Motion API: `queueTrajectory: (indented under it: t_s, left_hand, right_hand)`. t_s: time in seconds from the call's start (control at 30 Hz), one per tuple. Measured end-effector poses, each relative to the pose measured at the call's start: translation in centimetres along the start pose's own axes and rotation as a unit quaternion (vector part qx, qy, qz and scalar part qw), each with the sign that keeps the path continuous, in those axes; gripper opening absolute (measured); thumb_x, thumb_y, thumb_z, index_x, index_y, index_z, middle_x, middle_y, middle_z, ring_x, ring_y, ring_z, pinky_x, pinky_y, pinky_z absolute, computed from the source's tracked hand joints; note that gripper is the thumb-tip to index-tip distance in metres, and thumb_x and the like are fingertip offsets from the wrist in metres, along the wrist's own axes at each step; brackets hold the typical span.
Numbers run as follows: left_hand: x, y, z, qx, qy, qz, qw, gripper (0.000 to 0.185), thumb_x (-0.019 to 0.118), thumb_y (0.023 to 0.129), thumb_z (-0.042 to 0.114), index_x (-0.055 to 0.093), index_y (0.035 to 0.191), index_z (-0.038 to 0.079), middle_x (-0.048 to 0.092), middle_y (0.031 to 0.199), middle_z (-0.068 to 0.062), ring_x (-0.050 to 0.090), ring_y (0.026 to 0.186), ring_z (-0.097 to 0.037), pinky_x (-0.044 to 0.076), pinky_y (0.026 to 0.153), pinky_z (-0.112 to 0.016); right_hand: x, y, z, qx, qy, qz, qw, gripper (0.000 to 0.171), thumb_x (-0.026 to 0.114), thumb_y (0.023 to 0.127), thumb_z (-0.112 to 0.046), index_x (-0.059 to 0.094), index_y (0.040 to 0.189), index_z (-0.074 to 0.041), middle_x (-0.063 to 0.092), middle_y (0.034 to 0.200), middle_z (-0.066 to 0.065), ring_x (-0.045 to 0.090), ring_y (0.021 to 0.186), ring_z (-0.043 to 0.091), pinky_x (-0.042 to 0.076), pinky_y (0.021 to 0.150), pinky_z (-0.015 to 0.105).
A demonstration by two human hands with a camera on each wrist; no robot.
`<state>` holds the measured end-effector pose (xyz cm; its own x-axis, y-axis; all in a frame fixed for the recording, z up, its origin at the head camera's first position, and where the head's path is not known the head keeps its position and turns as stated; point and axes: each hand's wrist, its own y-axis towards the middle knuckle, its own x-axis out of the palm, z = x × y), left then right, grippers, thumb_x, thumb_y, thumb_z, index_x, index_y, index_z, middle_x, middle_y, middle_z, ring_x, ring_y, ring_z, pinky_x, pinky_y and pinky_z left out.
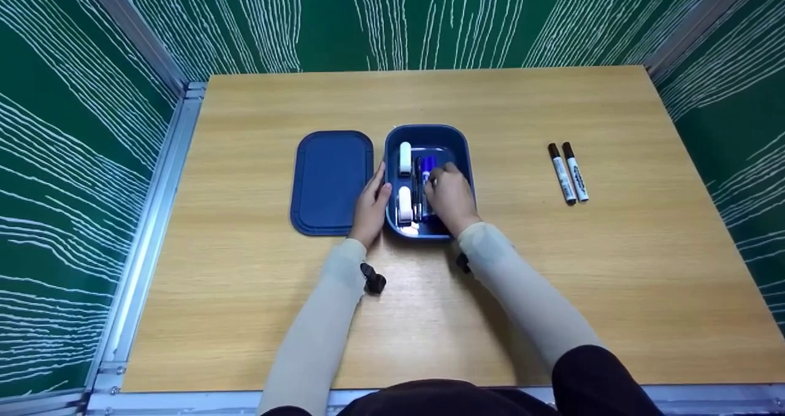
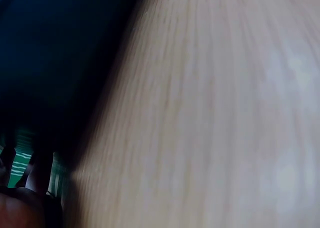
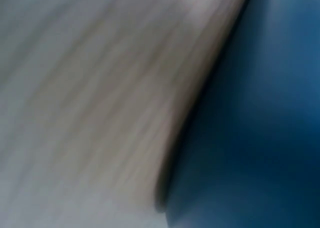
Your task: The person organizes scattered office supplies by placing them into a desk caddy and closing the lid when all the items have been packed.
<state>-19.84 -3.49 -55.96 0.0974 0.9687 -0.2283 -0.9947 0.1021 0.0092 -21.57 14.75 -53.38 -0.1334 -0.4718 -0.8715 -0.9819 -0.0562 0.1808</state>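
An uncovered dark blue box [image 1: 429,135] stands upright near the table's middle. Against its left wall rests my left hand [image 1: 370,210], fingers extended; its fingertips [image 2: 39,175] show at the lower left of the left wrist view. Inside the box, my right hand [image 1: 452,198] has bent fingers at a blue-capped marker [image 1: 428,163] and appears to pinch it; the grip is partly hidden. Left of that marker lie dark slim pens [image 1: 417,189] and two white rounded blocks, one behind [image 1: 405,158] and one in front [image 1: 405,204]. The right wrist view shows only box wall [image 3: 250,138] and table.
A flat dark blue lid [image 1: 332,183] lies left of the box. Two white markers with black caps, the left one [image 1: 562,173] and the right one [image 1: 575,172], lie side by side on the wooden table [image 1: 245,318]. Green white-streaked panels [image 1: 325,23] surround the table.
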Motion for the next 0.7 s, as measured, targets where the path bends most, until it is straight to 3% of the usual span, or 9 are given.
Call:
queueTrajectory:
  t_s: [0.3,0.57,0.7]
  left_hand:
    - [-0.1,-0.2,0.2,-0.001,-0.003,-0.009,1.0000,0.052,0.044,0.106,0.025,0.029,0.156,0.024,0.027,0.162,-0.002,0.023,0.149,-0.021,0.019,0.122,-0.038]
    - [0.0,0.1,0.1,0.006,-0.002,-0.006,1.0000,0.051,0.044,0.106,0.024,0.030,0.156,0.021,0.029,0.161,-0.001,0.024,0.149,-0.021,0.019,0.122,-0.036]
    - [0.1,-0.1,-0.1,0.001,-0.001,-0.006,1.0000,0.051,0.044,0.106,0.025,0.030,0.156,0.022,0.028,0.161,-0.002,0.023,0.149,-0.022,0.018,0.123,-0.038]
  right_hand:
    - [-1.2,0.1,0.3,-0.055,0.013,0.075,0.996,0.021,0.062,0.091,-0.021,0.074,0.098,-0.006,0.067,0.101,0.008,0.065,0.094,0.027,0.057,0.081,0.042]
    - [-3.6,1.0,2.7,-0.063,0.068,0.157,0.983,0.015,0.064,0.090,-0.015,0.074,0.098,-0.007,0.068,0.097,0.007,0.063,0.093,0.025,0.054,0.084,0.039]
    - [-4.3,0.9,4.9,-0.048,0.069,0.170,0.982,0.016,0.064,0.090,-0.015,0.074,0.099,-0.007,0.068,0.098,0.008,0.064,0.090,0.025,0.054,0.078,0.039]
